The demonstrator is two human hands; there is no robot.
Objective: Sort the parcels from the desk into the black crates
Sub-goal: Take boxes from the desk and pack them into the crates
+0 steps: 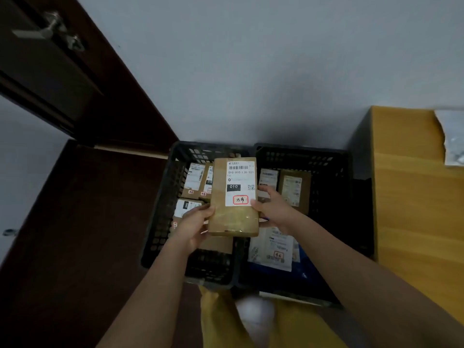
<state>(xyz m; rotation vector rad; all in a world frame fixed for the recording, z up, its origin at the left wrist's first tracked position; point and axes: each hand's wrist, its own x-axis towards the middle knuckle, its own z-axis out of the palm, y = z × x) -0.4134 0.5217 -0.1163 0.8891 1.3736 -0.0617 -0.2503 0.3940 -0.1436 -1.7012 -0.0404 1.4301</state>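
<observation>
I hold a brown cardboard parcel (234,217) with a white label marked 010 above the two black crates. My left hand (193,227) grips its lower left edge and my right hand (272,209) grips its right edge. The left crate (160,217) holds several brown labelled parcels (194,180). Inside the right crate (331,187) lie brown parcels (293,189) at the back and a white and blue bag parcel (272,249) at the front.
The wooden desk (414,202) stands to the right of the crates, with a white bag parcel (452,136) at its far edge. A dark wooden door (62,79) is at the left, a grey wall behind. The floor left of the crates is dark.
</observation>
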